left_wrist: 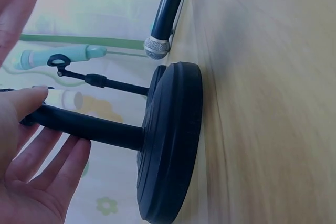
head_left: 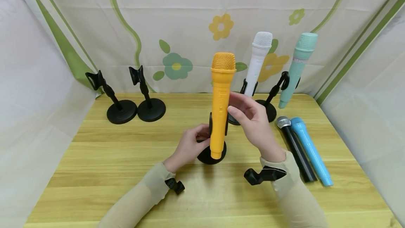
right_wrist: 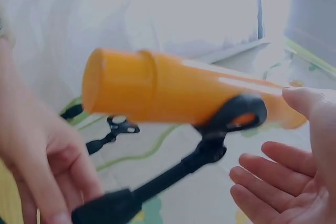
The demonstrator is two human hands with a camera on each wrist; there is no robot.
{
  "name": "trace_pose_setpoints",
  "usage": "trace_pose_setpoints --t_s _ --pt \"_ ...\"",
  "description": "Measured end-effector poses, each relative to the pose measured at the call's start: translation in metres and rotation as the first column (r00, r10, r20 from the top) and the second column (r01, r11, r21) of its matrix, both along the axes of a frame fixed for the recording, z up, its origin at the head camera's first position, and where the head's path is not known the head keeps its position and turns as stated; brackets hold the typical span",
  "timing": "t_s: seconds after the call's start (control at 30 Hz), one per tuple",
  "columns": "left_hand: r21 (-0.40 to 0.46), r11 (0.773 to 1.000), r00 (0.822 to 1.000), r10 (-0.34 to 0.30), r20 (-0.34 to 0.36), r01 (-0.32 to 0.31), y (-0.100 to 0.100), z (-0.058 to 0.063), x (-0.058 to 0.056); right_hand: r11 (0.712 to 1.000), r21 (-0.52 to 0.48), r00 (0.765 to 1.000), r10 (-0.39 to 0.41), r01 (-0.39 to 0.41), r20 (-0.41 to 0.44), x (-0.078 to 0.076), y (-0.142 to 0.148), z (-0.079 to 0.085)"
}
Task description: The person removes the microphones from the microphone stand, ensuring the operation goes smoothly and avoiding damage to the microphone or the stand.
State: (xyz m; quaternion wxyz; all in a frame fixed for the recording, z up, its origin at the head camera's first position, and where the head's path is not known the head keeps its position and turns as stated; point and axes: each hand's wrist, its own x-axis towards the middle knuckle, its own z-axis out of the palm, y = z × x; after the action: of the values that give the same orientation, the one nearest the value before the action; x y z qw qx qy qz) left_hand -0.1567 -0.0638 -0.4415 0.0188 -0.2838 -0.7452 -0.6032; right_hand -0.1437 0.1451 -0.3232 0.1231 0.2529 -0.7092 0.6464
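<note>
An orange microphone (head_left: 220,105) sits nearly upright in the clip of a black desktop microphone stand (head_left: 211,157). My left hand (head_left: 190,143) pinches that stand's pole between thumb and fingers; the left wrist view shows the pole (left_wrist: 105,130) rising from its round base (left_wrist: 170,140). Beside the orange microphone is my right hand (head_left: 254,122), fingers apart and loosely bent, holding nothing. In the right wrist view its thumb (right_wrist: 304,100) lies close to the microphone's head end; whether it touches cannot be told.
Behind on the right, a white microphone (head_left: 257,62) and a mint-green microphone (head_left: 297,69) lean in black stands. A black microphone (head_left: 297,150) and a blue microphone (head_left: 311,150) lie on the wooden table (head_left: 126,171). Two bare stands (head_left: 121,112) are at back left, before a fabric wall.
</note>
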Motion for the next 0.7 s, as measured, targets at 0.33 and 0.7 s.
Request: trace_pose_setpoints --t_s 0.33,0.7 --pt "0.001 1.0 1.0 -0.005 -0.002 0.005 0.0 0.0 -0.001 0.989 -0.066 0.991 0.132 -0.13 0.026 0.001 -0.019 0.008" --pt "0.018 1.0 1.0 -0.013 -0.007 0.013 0.002 -0.001 -0.003 0.997 -0.033 0.997 0.065 -0.064 0.031 0.001 -0.02 0.007"
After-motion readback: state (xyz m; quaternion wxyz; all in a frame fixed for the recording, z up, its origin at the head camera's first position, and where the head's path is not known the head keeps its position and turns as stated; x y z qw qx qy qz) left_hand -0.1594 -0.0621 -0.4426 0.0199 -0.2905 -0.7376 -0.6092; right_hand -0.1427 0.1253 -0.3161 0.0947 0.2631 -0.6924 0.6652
